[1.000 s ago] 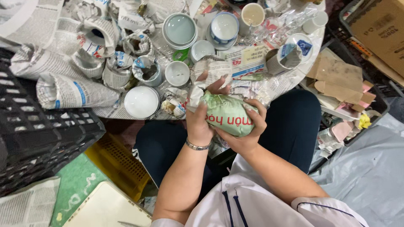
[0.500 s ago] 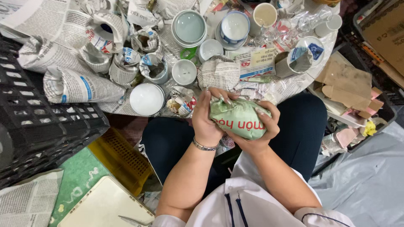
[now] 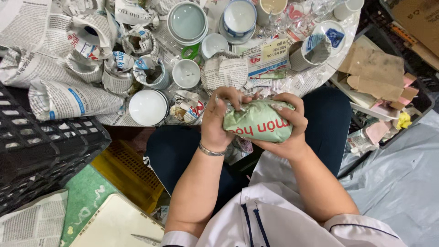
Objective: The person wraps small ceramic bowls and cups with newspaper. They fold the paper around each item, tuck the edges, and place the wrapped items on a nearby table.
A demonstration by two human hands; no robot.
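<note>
My left hand and my right hand both grip a bundle wrapped in pale green newspaper with red lettering, held over my lap just in front of the round table. The left fingers press the paper's folded end at the bundle's far left. The right hand cups it from below and the right. What is inside the wrapping is hidden. A silver bracelet sits on my left wrist.
The newspaper-covered table holds white bowls, cups, stacked dishes and several paper-wrapped items. A black crate stands at left, a yellow crate below it. Cardboard scraps lie at right, grey plastic sheeting beyond.
The loose paper end that stuck up beside my left hand has been folded down onto the bundle. Both hands have turned the bundle slightly and kept their grip.
</note>
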